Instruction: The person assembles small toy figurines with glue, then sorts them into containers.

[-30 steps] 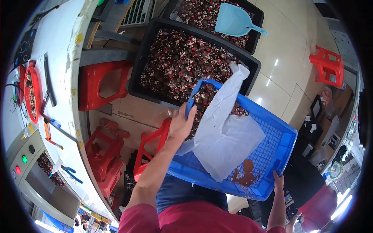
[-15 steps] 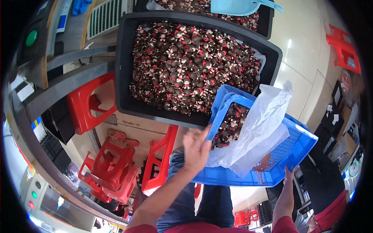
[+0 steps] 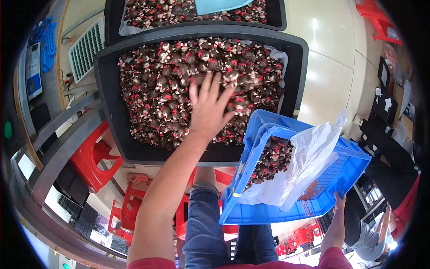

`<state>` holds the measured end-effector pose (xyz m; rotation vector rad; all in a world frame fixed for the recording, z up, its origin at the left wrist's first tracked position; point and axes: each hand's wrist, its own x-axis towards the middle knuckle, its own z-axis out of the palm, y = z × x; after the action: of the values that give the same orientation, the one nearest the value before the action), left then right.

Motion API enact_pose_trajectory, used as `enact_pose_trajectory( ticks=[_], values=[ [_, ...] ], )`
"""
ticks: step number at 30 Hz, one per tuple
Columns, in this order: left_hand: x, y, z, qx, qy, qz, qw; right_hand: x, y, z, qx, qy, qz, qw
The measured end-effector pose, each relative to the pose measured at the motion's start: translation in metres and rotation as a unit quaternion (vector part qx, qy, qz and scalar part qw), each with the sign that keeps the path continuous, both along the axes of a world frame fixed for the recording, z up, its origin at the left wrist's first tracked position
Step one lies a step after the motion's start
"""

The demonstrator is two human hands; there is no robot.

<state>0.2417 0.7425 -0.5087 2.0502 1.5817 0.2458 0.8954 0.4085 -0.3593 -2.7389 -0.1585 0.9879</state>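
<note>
A large black bin (image 3: 107, 98) is heaped with small dark round figures (image 3: 156, 89) that have white and red parts. My left hand (image 3: 207, 107) reaches over the heap, its fingers spread and touching the top figures; a few beside the fingertips are blurred. A blue plastic crate (image 3: 349, 157) is tilted against the bin's near right corner. My right hand (image 3: 340, 204) grips its right near rim, the fingers partly hidden behind the wall. Inside the crate, more figures (image 3: 274, 157) lie at the left end beside a crumpled translucent plastic sheet (image 3: 307, 157).
Behind stands another black bin (image 3: 280, 18) of figures with a light blue scoop (image 3: 221, 5) on it. Red stools (image 3: 92, 161) stand at the left beside a metal frame (image 3: 67, 148). A person in a red top (image 3: 405, 208) is at the far right.
My left hand has let go of the blue crate's left rim and moved forward onto the figures in the bin. The right hand still holds the crate. The whole view has shifted.
</note>
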Motion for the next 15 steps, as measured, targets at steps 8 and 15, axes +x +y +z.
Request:
enact_pose_trajectory(
  ticks=[8,15],
  values=[
    [0.071,0.056,-0.029,0.071,-0.004,-0.069,0.995,-0.027,-0.015,-0.013,0.06,0.024,-0.077,0.995],
    [0.039,-0.044,0.004,-0.039,0.048,-0.153,0.986,-0.002,-0.043,0.012,0.07,0.023,-0.073,0.995]
  ],
)
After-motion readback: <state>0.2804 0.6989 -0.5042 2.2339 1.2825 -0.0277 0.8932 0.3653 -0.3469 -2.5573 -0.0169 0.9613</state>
